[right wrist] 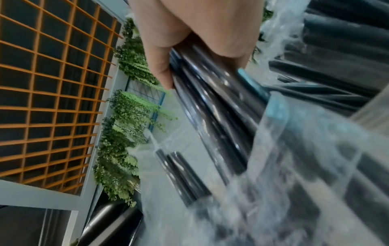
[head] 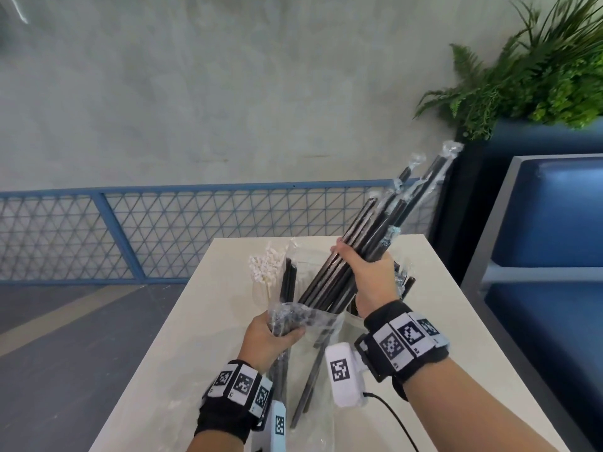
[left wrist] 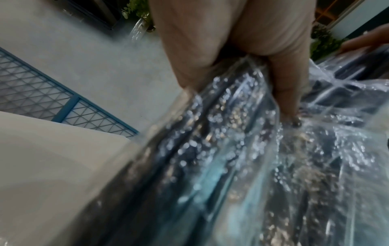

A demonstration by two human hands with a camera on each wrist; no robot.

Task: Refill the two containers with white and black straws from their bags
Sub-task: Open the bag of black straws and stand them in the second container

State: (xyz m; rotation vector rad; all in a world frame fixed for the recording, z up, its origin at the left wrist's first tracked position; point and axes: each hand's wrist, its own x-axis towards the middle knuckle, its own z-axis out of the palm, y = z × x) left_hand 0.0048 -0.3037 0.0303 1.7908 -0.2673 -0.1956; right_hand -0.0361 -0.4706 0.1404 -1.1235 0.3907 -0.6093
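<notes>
My right hand (head: 365,269) grips a thick bundle of wrapped black straws (head: 385,220), tilted up to the right, half out of a clear plastic bag (head: 313,324). My left hand (head: 270,337) pinches the crumpled mouth of that bag, with a few black straws (head: 306,393) still inside it on the table. Behind the hands, a clear container holds white straws (head: 264,269) and a few black straws (head: 290,282) stand right beside them. The right wrist view shows my fingers (right wrist: 160,73) round the black straws (right wrist: 210,106). In the left wrist view my thumb (left wrist: 288,93) presses the bag (left wrist: 231,149).
The white table (head: 182,337) ends at a far edge near a blue mesh railing (head: 130,230). A blue bench (head: 548,256) stands to the right, and green ferns (head: 538,76) hang above it. More black straws (head: 408,282) lie behind my right wrist.
</notes>
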